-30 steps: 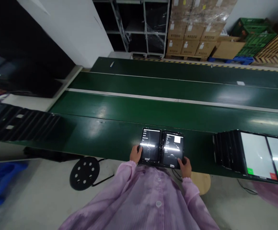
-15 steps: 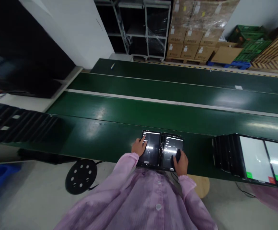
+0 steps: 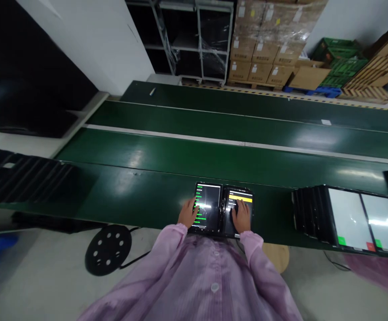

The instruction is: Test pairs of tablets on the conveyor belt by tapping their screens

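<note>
Two black tablets lie side by side near the front edge of the green bench, just in front of my body. The left tablet point(image 3: 210, 209) shows lines of green text on a dark screen. On the right tablet point(image 3: 227, 218) a yellow bar runs near the top, partly covered by fingers. My left hand point(image 3: 187, 213) rests along the left tablet's outer edge, fingers stretched out, with the tips at the screen. Over the right tablet's screen lies my right hand point(image 3: 242, 217), its fingers spread towards the yellow bar. Neither hand grasps anything.
Several dark devices with white, green-and-red-cornered screens point(image 3: 346, 214) lean in a row to the right. Another row of black devices point(image 3: 23, 178) stands at the left. Beyond the green bench point(image 3: 167, 151) are cartons point(image 3: 259, 49) and a rack. A black stool point(image 3: 109, 249) stands below.
Green lines have appeared on the left screen and a yellow bar on the right one. My right hand has moved up and inward over its screen; my left hand has slid slightly down.
</note>
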Demonstrator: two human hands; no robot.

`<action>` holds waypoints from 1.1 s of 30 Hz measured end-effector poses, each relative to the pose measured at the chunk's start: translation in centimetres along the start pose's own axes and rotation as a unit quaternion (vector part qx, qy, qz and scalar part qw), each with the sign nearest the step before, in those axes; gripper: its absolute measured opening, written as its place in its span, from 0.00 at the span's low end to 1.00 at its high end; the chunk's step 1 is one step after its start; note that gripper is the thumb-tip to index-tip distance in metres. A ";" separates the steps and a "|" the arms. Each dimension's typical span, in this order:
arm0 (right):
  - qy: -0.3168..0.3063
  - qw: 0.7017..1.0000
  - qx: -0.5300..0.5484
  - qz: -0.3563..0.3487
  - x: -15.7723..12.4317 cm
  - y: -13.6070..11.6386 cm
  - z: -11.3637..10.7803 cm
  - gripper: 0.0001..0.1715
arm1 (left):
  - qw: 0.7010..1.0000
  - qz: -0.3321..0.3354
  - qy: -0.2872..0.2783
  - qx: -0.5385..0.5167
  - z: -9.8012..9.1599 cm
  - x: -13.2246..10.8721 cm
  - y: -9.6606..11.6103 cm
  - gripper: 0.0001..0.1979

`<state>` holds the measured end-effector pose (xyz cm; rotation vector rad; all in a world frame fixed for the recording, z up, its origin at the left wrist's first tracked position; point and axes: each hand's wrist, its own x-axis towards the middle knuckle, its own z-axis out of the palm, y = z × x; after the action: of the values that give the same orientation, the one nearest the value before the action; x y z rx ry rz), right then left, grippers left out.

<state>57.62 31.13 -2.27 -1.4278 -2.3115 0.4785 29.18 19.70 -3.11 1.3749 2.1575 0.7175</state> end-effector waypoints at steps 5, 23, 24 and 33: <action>0.019 0.999 0.024 0.017 -1.5 0.9 0.3 0.30 | 1.000 0.003 -0.002 0.006 0.0 0.2 -0.1 0.27; 0.030 0.999 0.016 -0.005 -1.8 -0.4 0.5 0.28 | 1.000 -0.020 0.004 0.003 0.5 0.5 0.0 0.29; 0.031 0.999 0.025 -0.004 -1.8 -0.6 0.6 0.28 | 0.999 -0.027 0.009 -0.016 0.5 0.3 -0.1 0.29; -0.082 0.963 0.229 0.118 -2.0 -7.3 4.0 0.38 | 0.964 -0.188 0.028 -0.185 2.1 -1.4 -0.7 0.30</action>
<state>50.88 25.86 -2.62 -1.4684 -1.9676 1.1577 30.57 18.51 -4.97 0.7377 2.1034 0.9503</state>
